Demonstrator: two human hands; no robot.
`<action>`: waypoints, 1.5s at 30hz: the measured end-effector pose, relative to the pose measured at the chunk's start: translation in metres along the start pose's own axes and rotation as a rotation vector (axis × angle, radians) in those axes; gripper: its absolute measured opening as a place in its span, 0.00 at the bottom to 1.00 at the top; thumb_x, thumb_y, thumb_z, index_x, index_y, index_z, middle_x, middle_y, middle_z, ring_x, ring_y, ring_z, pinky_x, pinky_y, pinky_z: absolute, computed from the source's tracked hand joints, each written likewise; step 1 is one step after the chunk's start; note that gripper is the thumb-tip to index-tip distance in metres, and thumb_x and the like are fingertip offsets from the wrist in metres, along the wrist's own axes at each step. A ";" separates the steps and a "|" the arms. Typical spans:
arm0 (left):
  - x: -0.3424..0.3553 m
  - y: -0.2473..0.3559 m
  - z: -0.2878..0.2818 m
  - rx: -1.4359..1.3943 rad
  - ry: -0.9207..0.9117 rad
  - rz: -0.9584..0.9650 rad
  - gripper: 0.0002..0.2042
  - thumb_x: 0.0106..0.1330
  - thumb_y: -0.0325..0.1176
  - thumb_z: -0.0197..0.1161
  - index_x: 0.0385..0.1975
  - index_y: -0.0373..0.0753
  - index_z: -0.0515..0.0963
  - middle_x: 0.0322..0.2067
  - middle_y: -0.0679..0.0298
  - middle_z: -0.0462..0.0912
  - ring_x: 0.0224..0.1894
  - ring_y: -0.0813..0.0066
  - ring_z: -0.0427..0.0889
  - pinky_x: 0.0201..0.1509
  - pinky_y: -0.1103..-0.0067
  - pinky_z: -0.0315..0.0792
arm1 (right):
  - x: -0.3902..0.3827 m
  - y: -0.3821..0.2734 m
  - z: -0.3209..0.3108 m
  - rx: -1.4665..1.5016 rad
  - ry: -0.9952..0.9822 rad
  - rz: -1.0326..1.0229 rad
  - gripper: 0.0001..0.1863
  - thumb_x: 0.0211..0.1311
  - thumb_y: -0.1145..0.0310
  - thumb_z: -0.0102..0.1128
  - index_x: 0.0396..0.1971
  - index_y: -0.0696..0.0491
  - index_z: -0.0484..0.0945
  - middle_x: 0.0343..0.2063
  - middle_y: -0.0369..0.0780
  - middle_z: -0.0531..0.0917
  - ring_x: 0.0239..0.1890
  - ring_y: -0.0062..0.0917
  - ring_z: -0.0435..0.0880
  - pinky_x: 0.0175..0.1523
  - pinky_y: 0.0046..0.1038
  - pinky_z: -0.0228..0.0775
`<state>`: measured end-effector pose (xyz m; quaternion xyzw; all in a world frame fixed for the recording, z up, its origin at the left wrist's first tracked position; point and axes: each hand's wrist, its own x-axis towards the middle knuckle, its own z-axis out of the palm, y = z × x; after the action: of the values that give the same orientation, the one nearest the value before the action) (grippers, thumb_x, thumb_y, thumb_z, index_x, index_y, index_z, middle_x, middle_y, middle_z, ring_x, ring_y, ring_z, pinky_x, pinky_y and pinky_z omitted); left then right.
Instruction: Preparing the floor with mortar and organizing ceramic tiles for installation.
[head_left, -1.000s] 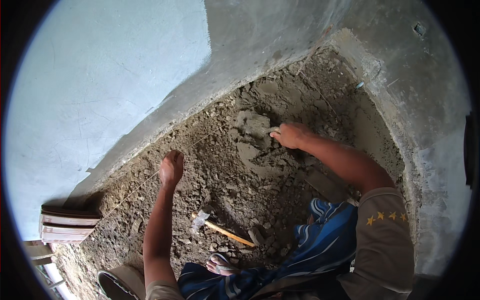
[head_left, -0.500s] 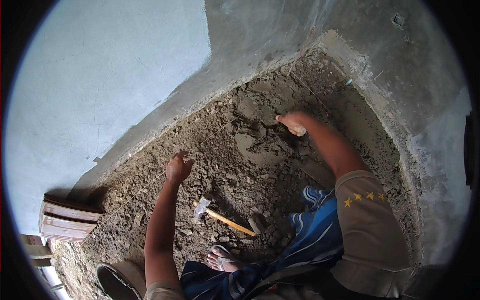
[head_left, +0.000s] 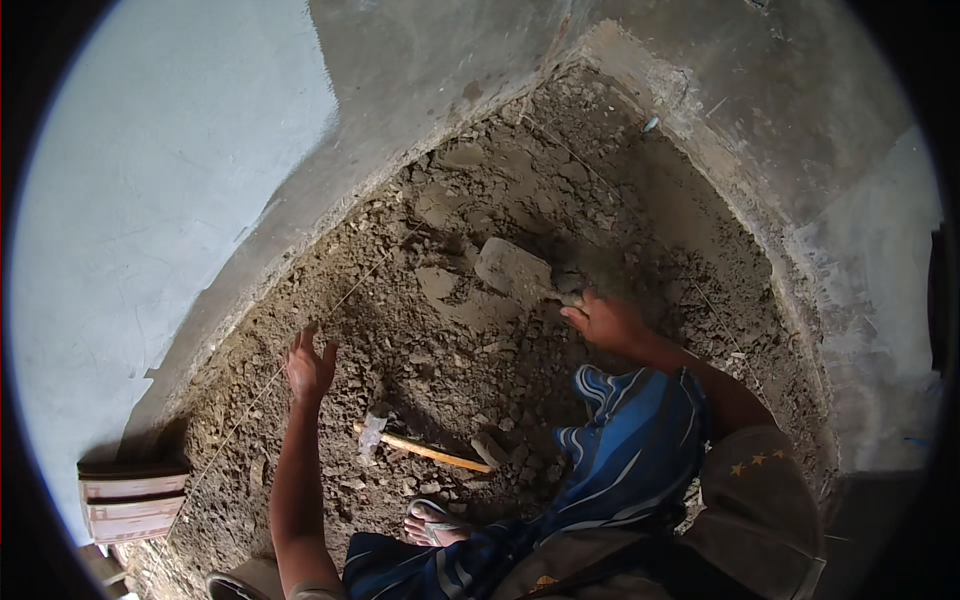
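On lumpy earth and grey mortar, my right hand (head_left: 605,325) grips a mortar-coated trowel (head_left: 512,270) by its handle, the broad blade lying low in the loose mix. My left hand (head_left: 311,362) hangs with fingers apart beside a thin taut string (head_left: 245,410) that runs diagonally over the ground, holding nothing. Below and between my hands lies a hammer (head_left: 420,446) with a metal head and wooden handle, close to my sandalled foot (head_left: 435,525).
Two plastered walls (head_left: 785,180) meet above the dug floor (head_left: 375,335). A second string crosses at the right. Stacked tiles (head_left: 133,492) lean at the lower left. A bucket (head_left: 245,585) is partly visible at the bottom edge, and blue patterned cloth covers my legs.
My right hand and trowel have moved down, nearer my body. My left fingers, curled a second ago, are spread. The view has shifted, raising the corner and moving it left in the picture.
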<state>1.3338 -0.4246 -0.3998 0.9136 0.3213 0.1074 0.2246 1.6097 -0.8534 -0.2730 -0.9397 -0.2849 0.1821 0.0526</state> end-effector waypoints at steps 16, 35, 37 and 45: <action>-0.008 0.006 0.001 0.160 0.008 0.100 0.31 0.63 0.45 0.66 0.65 0.42 0.66 0.59 0.51 0.74 0.63 0.50 0.71 0.73 0.53 0.54 | 0.133 0.015 -0.034 0.204 -0.303 0.257 0.36 0.68 0.34 0.47 0.28 0.58 0.79 0.23 0.51 0.82 0.28 0.46 0.83 0.34 0.45 0.71; 0.003 0.007 -0.011 0.133 0.071 0.092 0.26 0.61 0.42 0.68 0.57 0.39 0.73 0.50 0.51 0.79 0.55 0.50 0.76 0.66 0.59 0.62 | 0.089 -0.132 0.063 0.113 -0.410 -0.303 0.36 0.71 0.39 0.45 0.33 0.65 0.79 0.29 0.52 0.84 0.32 0.49 0.84 0.42 0.48 0.73; -0.004 0.007 -0.016 0.133 0.077 0.103 0.26 0.61 0.43 0.67 0.58 0.39 0.72 0.52 0.51 0.78 0.57 0.50 0.75 0.67 0.58 0.62 | 0.086 -0.119 0.055 0.123 -0.404 -0.360 0.36 0.69 0.35 0.47 0.35 0.60 0.75 0.23 0.47 0.79 0.26 0.40 0.81 0.36 0.41 0.75; -0.013 0.001 -0.025 0.067 -0.048 -0.046 0.27 0.61 0.42 0.67 0.59 0.40 0.71 0.56 0.51 0.77 0.61 0.51 0.74 0.69 0.57 0.61 | 0.020 -0.033 0.021 0.763 -0.936 0.175 0.36 0.66 0.32 0.50 0.28 0.57 0.74 0.19 0.36 0.77 0.17 0.20 0.76 0.25 0.32 0.69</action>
<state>1.3158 -0.4248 -0.3786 0.9154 0.3400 0.0697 0.2040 1.6001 -0.8144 -0.2924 -0.6947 -0.1142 0.6685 0.2397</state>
